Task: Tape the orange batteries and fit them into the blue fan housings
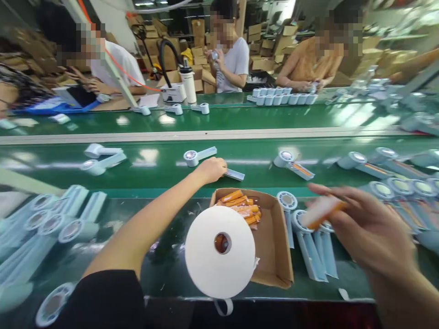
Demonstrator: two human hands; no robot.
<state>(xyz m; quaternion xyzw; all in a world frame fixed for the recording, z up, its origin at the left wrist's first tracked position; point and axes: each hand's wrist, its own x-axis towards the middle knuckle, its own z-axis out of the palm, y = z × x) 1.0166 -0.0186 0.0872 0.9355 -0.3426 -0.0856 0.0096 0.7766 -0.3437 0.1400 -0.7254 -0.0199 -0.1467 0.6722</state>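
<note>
My left hand [212,170] reaches over the green belt, its fingers closed on a pale blue handheld fan housing [235,175]. Only the handle part shows; the hand hides the rest. Beside it lies another fan housing [191,157]. At the right, my right hand [368,224], smeared by motion, pinches an orange battery [318,219] with a white patch on its side. Between my arms stands a cardboard box [274,237] with several orange batteries [245,208] at its far end. A big roll of white tape [202,256] covers the box's near left part.
Several fan housings lie on the near table at left [80,228] and right [310,256], more along the belt [154,178]. Across a second belt [233,118], people handle parts beside a white bottle [188,84] and rows of fan heads [284,98].
</note>
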